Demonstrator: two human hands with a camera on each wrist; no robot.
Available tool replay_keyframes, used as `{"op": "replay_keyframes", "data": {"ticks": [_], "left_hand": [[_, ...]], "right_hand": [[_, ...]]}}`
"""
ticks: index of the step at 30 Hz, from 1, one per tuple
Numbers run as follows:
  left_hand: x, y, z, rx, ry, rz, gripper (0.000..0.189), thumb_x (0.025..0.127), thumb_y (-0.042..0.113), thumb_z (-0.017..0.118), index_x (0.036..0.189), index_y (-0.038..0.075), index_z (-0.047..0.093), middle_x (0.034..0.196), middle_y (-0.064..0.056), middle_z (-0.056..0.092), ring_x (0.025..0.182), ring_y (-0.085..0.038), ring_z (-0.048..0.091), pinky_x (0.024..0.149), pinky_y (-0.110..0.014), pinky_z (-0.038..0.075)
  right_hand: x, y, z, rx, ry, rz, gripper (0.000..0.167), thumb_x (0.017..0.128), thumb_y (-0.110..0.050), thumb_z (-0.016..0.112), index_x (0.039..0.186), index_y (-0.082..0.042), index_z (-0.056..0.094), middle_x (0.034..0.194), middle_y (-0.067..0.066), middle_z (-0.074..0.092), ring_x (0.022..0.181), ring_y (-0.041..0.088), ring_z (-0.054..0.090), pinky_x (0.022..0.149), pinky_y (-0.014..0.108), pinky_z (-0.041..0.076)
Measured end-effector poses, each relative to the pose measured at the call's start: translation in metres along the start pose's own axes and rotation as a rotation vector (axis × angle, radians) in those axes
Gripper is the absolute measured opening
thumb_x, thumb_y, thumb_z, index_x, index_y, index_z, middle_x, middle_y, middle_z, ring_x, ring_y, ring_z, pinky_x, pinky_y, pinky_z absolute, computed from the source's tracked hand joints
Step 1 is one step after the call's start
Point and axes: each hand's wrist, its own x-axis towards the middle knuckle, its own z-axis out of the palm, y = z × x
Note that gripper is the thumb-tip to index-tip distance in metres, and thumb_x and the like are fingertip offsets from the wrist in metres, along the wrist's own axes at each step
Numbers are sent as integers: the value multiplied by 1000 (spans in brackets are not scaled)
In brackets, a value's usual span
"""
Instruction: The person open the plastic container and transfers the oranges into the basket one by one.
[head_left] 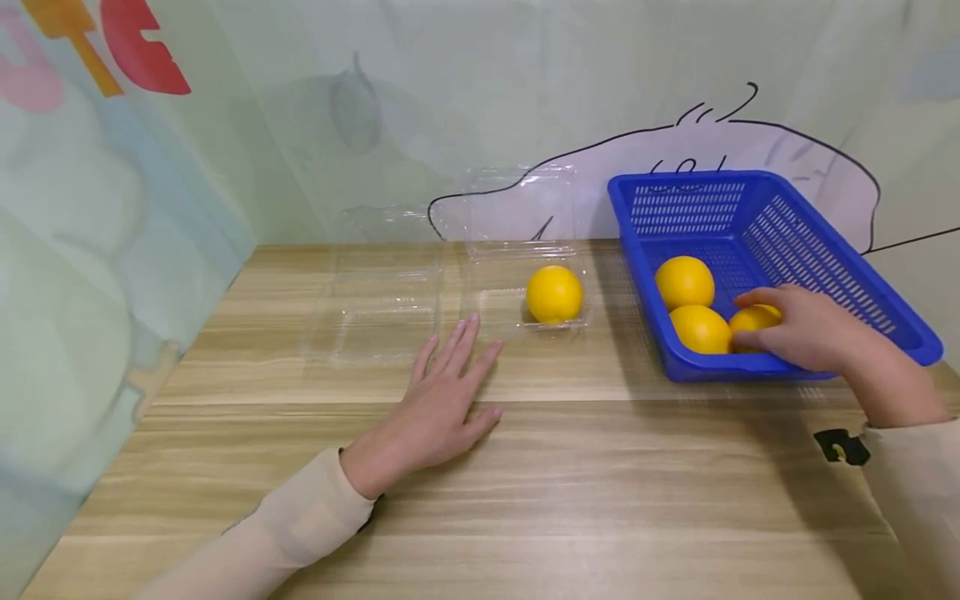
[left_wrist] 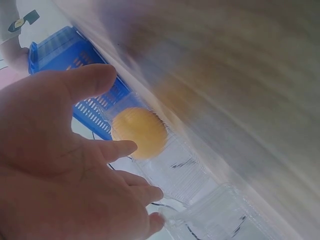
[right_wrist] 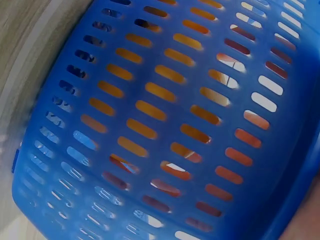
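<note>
My right hand (head_left: 817,329) reaches over the near rim of a blue plastic basket (head_left: 626,225), its thumb and fingers around an orange (head_left: 759,317). Beside that fruit in the basket sit a near orange (head_left: 699,329) and a farther orange (head_left: 685,282). In the right wrist view the slotted basket wall (right_wrist: 125,112) hides most of the hand and fruit. My left hand (head_left: 431,417) is spread with straight fingers just in front of two clear hinged containers, holding nothing. One orange (head_left: 555,294) sits in the right container (head_left: 498,304); the left container (head_left: 382,333) holds nothing visible.
The containers' clear lids stand raised at the back, near a printed wall sheet (head_left: 450,100). They and the basket rest on a wood-grain table (head_left: 525,500). A small dark patch (head_left: 842,447) lies near the right sleeve (head_left: 911,475).
</note>
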Motion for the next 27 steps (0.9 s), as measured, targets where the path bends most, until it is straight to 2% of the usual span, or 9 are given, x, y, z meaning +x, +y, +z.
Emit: {"op": "replay_keyframes", "data": {"ticks": [12,27], "left_hand": [[1,0,0,-5,-4,-2,78,102,34,68,166,5,33,175,-27,0,164,-40,1,129,-66,2],[0,-1,1,-6,-9,-8,79,102,33,68,166,5,31,176,-26,-1,164,-40,1,129,-66,1]], "right_hand": [[-2,-3,-1,-10,1,26,67,103,-41,64,150,5,51,145,43,49,128,63,42,104,83,33],[-3,-2,2,-18,53,-10,67,104,-41,62,148,9,52,146,43,49,132,62,42,106,82,33]]}}
